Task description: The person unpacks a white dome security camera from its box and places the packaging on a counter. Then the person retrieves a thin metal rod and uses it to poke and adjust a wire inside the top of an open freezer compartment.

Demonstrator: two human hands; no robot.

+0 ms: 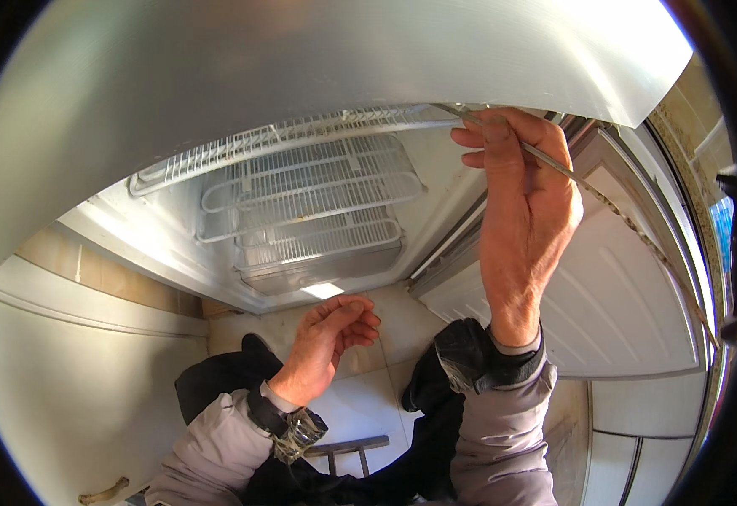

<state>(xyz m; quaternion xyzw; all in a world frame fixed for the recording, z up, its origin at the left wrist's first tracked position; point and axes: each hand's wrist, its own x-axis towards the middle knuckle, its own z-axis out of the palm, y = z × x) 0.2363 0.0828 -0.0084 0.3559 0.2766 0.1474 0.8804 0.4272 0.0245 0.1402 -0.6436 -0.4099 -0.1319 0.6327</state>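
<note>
While sunlight catches the silver metal in the head view, here is the right hand (524, 185), up at the upper right of the frame, fingers closed on a thin grey strip (625, 218), thumb pressing it in a pinch! And what a line that strip takes: its tip pokes out just left of the fingers, near the lower edge of a big silver-grey panel (326, 59) that fills the top of the frame, then it passes through the grip and slants away toward the right edge, looking twisted along its lower stretch.

Down at the centre of the frame, the left hand (328, 337) hangs half open, fingers loosely curled, thumb near the index finger. Above it sit white wire shelves (309, 196) inside a pale refrigerator compartment (436, 194), with a clear drawer (326, 268) at the bottom.

Over on the right, an open door (554, 295) shows its ribbed white inner face, partly behind the right forearm. Each wrist wears a dark strap, the right one (469, 354) and the left one (297, 430), over light sleeves. At lower left, a pale cabinet (65, 363); at bottom centre, a dark bar-shaped frame (347, 447) between the person's dark-trousered legs, above light floor tiles (360, 401).
</note>
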